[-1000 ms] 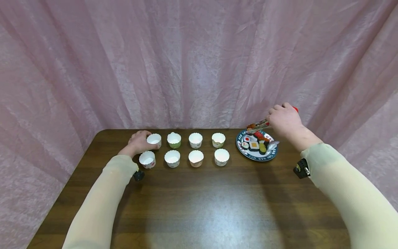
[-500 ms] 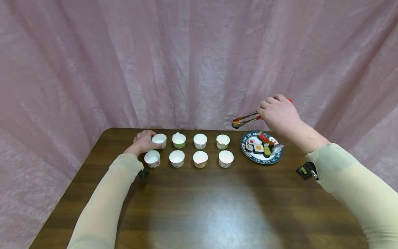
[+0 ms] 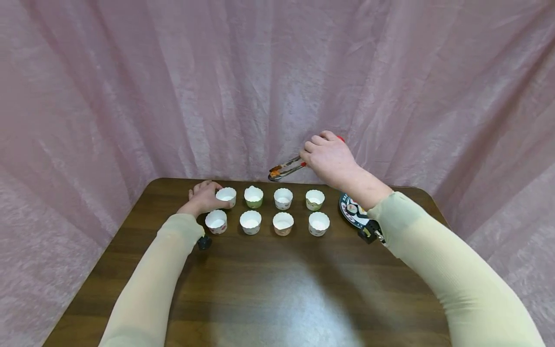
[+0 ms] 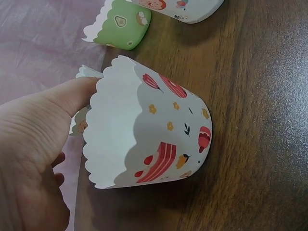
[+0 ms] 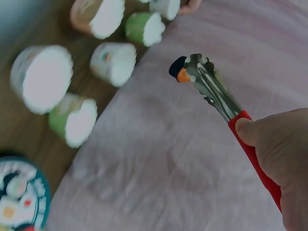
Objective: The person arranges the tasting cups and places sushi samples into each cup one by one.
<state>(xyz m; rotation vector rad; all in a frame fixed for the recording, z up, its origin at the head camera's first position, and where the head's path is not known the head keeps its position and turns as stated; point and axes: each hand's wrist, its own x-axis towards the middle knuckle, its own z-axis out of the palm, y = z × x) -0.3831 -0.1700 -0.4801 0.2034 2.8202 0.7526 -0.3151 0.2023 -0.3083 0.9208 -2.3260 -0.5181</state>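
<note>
My left hand (image 3: 203, 198) is at the back left, with thumb and fingers around the rim of a white paper baking cup (image 3: 226, 196). In the left wrist view most of that cup hides behind a nearer one (image 4: 149, 125) printed with cake slices and flowers. My right hand (image 3: 330, 160) grips red-handled metal tongs (image 5: 219, 94), raised above the back row of cups. Between the tongs' tips is a small orange and black piece (image 5: 180, 72), like toy sushi. In the head view the tongs point left, over the third back cup (image 3: 284, 199).
Two rows of paper cups stand on the brown wooden table (image 3: 260, 279), among them a green one (image 3: 253, 198). A blue-rimmed plate (image 5: 42, 195) of toy sushi lies at the right, partly covered by my right forearm. Behind the table hangs a pink curtain (image 3: 217, 96).
My right hand has lifted the tongs from the plate with the orange piece and carried them left over the cups. My left hand keeps its place at the back-left cup.
</note>
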